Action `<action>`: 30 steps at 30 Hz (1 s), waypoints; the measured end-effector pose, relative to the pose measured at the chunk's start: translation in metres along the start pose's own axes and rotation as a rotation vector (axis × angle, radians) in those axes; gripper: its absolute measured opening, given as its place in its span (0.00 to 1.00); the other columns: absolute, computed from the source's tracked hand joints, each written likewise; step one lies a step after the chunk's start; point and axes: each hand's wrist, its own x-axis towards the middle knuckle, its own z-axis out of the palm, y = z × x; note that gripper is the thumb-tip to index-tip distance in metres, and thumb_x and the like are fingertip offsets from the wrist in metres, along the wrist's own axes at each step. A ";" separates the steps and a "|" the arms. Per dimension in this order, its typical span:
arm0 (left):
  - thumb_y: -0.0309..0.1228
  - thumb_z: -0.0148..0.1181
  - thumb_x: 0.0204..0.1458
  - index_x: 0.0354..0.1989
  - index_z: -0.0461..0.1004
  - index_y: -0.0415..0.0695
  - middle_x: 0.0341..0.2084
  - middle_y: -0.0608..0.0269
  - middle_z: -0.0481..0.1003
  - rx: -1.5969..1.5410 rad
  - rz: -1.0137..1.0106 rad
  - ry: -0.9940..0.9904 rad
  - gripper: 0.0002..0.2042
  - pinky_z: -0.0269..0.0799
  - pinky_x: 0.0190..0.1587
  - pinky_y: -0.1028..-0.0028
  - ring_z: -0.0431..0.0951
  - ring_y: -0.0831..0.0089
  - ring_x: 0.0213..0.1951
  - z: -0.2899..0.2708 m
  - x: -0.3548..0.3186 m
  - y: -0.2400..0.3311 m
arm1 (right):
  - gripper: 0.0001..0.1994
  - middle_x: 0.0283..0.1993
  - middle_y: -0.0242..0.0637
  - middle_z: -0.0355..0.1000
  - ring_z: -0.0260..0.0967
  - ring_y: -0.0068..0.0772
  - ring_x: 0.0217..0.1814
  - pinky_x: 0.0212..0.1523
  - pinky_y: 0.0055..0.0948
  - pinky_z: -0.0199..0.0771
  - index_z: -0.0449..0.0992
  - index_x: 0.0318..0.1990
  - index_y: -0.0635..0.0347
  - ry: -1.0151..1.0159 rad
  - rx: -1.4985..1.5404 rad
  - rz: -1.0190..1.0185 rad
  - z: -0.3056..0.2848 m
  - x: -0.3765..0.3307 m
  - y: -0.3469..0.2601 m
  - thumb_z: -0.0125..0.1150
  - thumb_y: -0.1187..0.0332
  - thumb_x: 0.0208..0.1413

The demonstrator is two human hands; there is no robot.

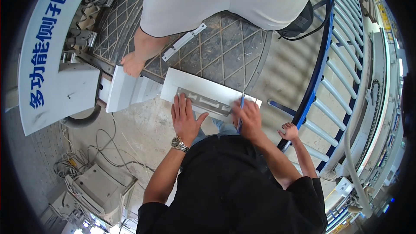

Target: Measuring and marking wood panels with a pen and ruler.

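Note:
A white rectangular board (184,79) lies at the near edge of the ribbed dark table, just in front of my body. On it rests a flat grey metal template (197,102) with several cut-out slots. My left hand (184,115) presses on the left end of the template with its fingers stretched out; a metal watch is on that wrist. At the right end of the board, my right hand (250,118) grips a slim blue pencil or pen (242,99), held nearly upright in the picture. Motion smears the right fingers a little, and the tool's tip is hard to make out.
A co-worker in a white shirt (186,2) stands across the table, one hand (132,64) on a pale machine part (130,93). A slotted metal bar (184,42) lies on the table. Another person's hand (289,131) touches the blue roller conveyor (323,108). Cables (108,147) trail across the floor.

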 end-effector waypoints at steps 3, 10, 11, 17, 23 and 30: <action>0.52 0.71 0.52 0.58 0.73 0.34 0.69 0.41 0.65 -0.019 0.041 0.019 0.35 0.63 0.67 0.45 0.63 0.40 0.70 0.000 -0.003 -0.003 | 0.15 0.55 0.42 0.78 0.71 0.49 0.62 0.60 0.52 0.69 0.78 0.46 0.60 -0.034 -0.042 -0.054 0.010 -0.016 -0.014 0.68 0.73 0.49; 0.32 0.73 0.47 0.48 0.76 0.44 0.48 0.51 0.71 -0.046 0.219 -0.091 0.20 0.68 0.54 0.51 0.72 0.48 0.53 -0.011 -0.006 -0.010 | 0.16 0.55 0.41 0.78 0.73 0.43 0.53 0.52 0.43 0.71 0.78 0.46 0.59 -0.049 0.051 -0.072 0.012 -0.018 -0.008 0.65 0.78 0.47; 0.27 0.69 0.46 0.41 0.76 0.46 0.41 0.57 0.72 -0.051 0.259 -0.010 0.13 0.67 0.48 0.55 0.72 0.54 0.46 -0.007 -0.001 -0.013 | 0.16 0.55 0.41 0.78 0.73 0.43 0.53 0.52 0.43 0.71 0.78 0.46 0.59 -0.018 0.051 -0.067 0.008 -0.012 -0.012 0.65 0.78 0.47; 0.26 0.62 0.44 0.34 0.74 0.47 0.33 0.61 0.70 -0.053 0.478 -0.022 0.08 0.66 0.43 0.57 0.72 0.58 0.42 -0.002 0.012 -0.032 | 0.07 0.39 0.43 0.82 0.82 0.44 0.42 0.47 0.36 0.79 0.78 0.48 0.63 -0.039 0.936 0.539 -0.079 0.058 -0.104 0.57 0.72 0.67; 0.26 0.62 0.43 0.34 0.74 0.46 0.37 0.60 0.71 -0.106 0.573 -0.105 0.08 0.67 0.46 0.57 0.73 0.58 0.44 -0.026 0.020 -0.031 | 0.13 0.35 0.45 0.79 0.80 0.46 0.43 0.48 0.39 0.79 0.78 0.35 0.63 -0.566 0.562 0.136 -0.110 -0.063 0.020 0.60 0.59 0.57; 0.25 0.63 0.46 0.29 0.72 0.43 0.33 0.58 0.73 -0.359 0.600 -0.016 0.05 0.68 0.41 0.59 0.73 0.56 0.37 -0.051 0.037 -0.049 | 0.19 0.32 0.39 0.79 0.79 0.38 0.37 0.45 0.37 0.78 0.81 0.36 0.59 -0.745 -0.195 0.424 -0.116 -0.193 0.144 0.65 0.51 0.50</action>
